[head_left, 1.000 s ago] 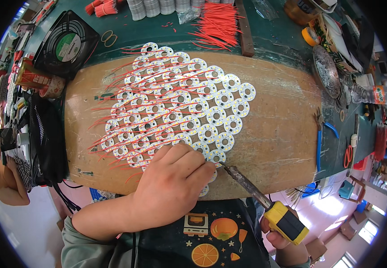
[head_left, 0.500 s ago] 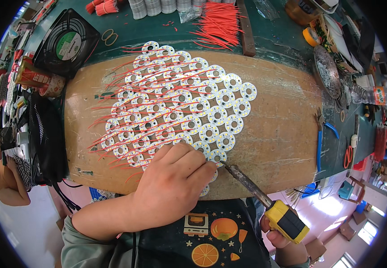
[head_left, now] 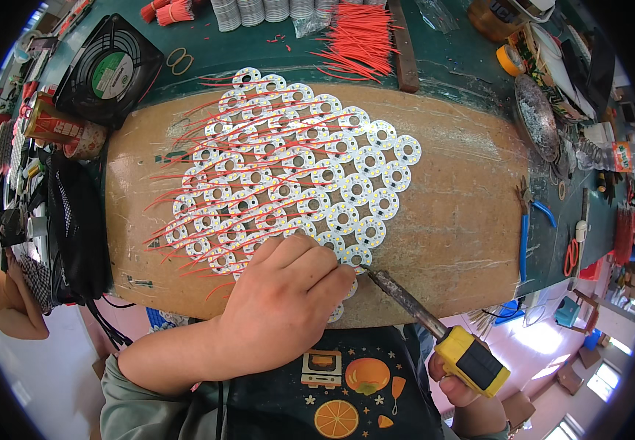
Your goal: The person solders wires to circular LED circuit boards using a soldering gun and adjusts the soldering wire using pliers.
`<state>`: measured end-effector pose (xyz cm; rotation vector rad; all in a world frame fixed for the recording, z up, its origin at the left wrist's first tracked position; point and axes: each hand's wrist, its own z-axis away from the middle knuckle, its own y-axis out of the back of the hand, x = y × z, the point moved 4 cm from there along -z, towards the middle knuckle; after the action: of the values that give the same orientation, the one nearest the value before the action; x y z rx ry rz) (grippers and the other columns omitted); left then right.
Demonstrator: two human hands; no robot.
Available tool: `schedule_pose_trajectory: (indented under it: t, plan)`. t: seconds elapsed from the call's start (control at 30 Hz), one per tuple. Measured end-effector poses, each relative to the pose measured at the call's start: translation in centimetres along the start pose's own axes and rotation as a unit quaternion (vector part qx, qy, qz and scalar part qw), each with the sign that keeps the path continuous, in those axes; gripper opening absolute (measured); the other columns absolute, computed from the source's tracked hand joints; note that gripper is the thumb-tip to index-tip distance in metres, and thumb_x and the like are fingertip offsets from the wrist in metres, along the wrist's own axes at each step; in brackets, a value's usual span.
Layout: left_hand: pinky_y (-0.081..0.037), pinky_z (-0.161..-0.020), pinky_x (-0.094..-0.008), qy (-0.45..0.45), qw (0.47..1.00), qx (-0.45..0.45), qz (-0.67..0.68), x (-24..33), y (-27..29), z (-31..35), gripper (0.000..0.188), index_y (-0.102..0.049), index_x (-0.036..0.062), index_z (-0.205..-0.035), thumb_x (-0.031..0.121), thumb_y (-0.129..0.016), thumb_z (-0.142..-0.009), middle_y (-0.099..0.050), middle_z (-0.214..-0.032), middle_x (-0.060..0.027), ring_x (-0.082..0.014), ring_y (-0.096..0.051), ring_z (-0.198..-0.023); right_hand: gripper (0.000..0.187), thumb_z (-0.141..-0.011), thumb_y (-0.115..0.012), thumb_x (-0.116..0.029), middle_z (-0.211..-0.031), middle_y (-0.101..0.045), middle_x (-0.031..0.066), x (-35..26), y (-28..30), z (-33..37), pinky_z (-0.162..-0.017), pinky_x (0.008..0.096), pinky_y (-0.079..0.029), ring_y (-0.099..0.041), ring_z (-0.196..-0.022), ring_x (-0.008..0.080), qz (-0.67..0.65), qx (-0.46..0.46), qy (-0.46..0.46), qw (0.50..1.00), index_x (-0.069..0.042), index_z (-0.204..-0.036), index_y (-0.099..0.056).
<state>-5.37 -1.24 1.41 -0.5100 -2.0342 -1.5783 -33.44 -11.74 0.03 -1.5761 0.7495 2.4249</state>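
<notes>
Ring-shaped white LED boards [head_left: 343, 218] lie edge to edge in slanted rows on a brown work board. Thin red wires [head_left: 207, 214] run leftward from many of them. Over the near rows, my left hand [head_left: 280, 293] is closed, fingertips pressed together and pointing down; what they pinch is hidden beneath the hand. My right hand [head_left: 458, 389] grips a soldering iron [head_left: 414, 309] by its yellow-and-black handle. Its dark tip meets the right edge of a near LED board [head_left: 356, 257], just beside my left fingers. Some boards are covered by my left hand.
A black fan [head_left: 112, 73] stands at the far left. Beyond the work board [head_left: 464, 220] lie a bundle of red wires [head_left: 361, 40] and stacked discs [head_left: 262, 13]. Blue-handled pliers [head_left: 524, 235], a metal dish [head_left: 536, 117] and red-handled scissors [head_left: 572, 257] are on the right. Another person [head_left: 13, 297] sits at left.
The handle of the soldering iron has shifted very slightly in my right hand's grip, its tip staying at the same LED board. My left hand has not visibly moved.
</notes>
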Motion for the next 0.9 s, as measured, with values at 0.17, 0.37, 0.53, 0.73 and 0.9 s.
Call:
schedule_pose_trajectory:
  t: [0.17,0.37,0.53,0.73,0.9]
  plan:
    - [-0.048,-0.070,-0.0359,-0.001,1.000,-0.003,-0.001,0.0,0.3,-0.2,0.033,-0.070,0.0032,-0.097,-0.003,-0.071,-0.065,-0.058,-0.085,-0.0058,-0.0242,-0.059,-0.081,0.042,-0.084,-0.070,-0.049,-0.062,-0.056,0.0040,0.4,0.4,0.4,-0.049,0.0350,-0.042,-0.058,-0.055,0.0256,0.034,-0.032,-0.007,0.999,-0.012,-0.065,-0.060]
    - [-0.048,-0.070,-0.0369,-0.023,1.000,0.007,-0.006,0.6,0.1,-0.8,0.030,-0.068,0.0040,-0.095,-0.002,-0.070,-0.065,-0.058,-0.085,-0.0069,-0.0254,-0.058,-0.079,0.075,-0.084,-0.076,-0.050,-0.066,-0.049,0.0038,-1.1,0.6,-0.4,-0.048,0.0318,-0.042,-0.050,-0.054,0.0172,-0.392,0.044,-0.030,0.918,0.002,-0.128,-0.046]
    - [-0.048,-0.071,-0.0399,0.037,0.997,-0.030,-0.059,1.3,0.7,-1.7,0.015,-0.063,0.0043,-0.086,-0.002,-0.069,-0.074,-0.060,-0.085,-0.0101,-0.0301,-0.058,-0.079,0.075,-0.082,-0.079,-0.042,-0.075,-0.053,0.0058,-1.6,2.0,-2.8,-0.058,0.0356,-0.046,-0.055,-0.062,0.0201,-0.509,0.065,-0.009,0.859,-0.001,-0.136,-0.045]
    - [-0.049,-0.072,-0.0412,0.056,0.998,0.005,0.003,2.5,2.2,-2.3,0.013,-0.062,0.0042,-0.086,-0.001,-0.069,-0.078,-0.062,-0.087,-0.0119,-0.0317,-0.059,-0.082,0.082,-0.082,-0.079,-0.045,-0.089,-0.056,0.0065,-2.3,1.6,-4.6,-0.075,0.0376,-0.047,-0.057,-0.083,0.0206,-0.436,0.109,0.088,0.889,-0.006,-0.142,-0.038]
    - [-0.051,-0.078,-0.0394,0.056,0.998,0.003,0.011,3.5,2.7,-2.4,0.013,-0.064,0.0032,-0.088,-0.002,-0.070,-0.078,-0.062,-0.095,-0.0132,-0.0311,-0.062,-0.090,0.047,-0.098,-0.061,-0.031,-0.106,-0.056,0.0072,-3.3,2.1,-5.9,-0.082,0.0345,-0.046,-0.054,-0.093,0.0175,-0.356,0.051,0.188,0.914,-0.005,-0.133,-0.045]
